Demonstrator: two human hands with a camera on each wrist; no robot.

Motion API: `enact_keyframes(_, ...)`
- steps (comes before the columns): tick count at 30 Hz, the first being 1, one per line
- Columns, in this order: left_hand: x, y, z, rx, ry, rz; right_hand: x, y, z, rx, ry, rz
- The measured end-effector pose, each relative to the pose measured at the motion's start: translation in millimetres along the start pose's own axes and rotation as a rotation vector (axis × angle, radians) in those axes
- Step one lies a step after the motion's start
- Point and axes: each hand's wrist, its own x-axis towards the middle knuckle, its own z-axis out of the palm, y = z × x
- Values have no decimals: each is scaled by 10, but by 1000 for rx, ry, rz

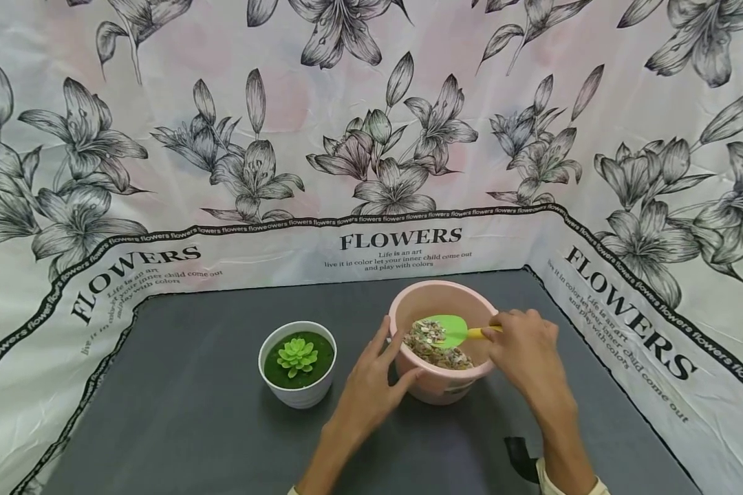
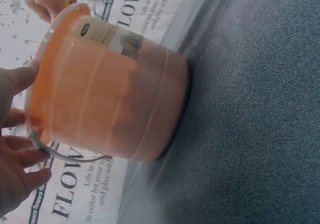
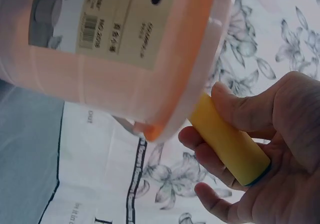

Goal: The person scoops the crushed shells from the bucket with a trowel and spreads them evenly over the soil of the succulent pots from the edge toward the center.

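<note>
A pink plastic bucket (image 1: pixel 444 386) stands on the dark grey cloth, with a loose, flaky mixed material (image 1: pixel 439 355) in it. My left hand (image 1: pixel 371 385) holds the bucket at its left rim, thumb toward the front. In the left wrist view, the fingers lie at the rim near the bucket's thin handle (image 2: pixel 75 159). My right hand (image 1: pixel 526 354) grips the yellow handle (image 3: pixel 227 144) of a small trowel with a green blade (image 1: pixel 452 331). The blade is inside the bucket's mouth, carrying some of the material. Its tip is covered by the material.
Left of the bucket stands a white pot (image 1: pixel 300 395) with a green succulent (image 1: pixel 297 356). A black strip (image 1: pixel 521 459) lies by the right forearm. Flower-printed white cloth (image 1: pixel 402 251) borders the grey surface at the back and sides. A label (image 3: pixel 120 24) is on the bucket.
</note>
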Motion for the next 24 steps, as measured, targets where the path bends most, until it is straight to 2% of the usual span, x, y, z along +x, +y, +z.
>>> enact_keyframes(6,10,-3,-17,-10,-6,0,-44,43,-107,15,9,24)
enact_keyframes(14,-2,-14,-31,11,-1,2,-97,40,-249,10,41,-4)
enact_keyframes(19,12,-20,-76,3,-10,10,-94,6,-332,61,88,-26)
enact_keyframes(24,9,-35,-145,-13,-23,0,-99,-45,-407,106,69,-17)
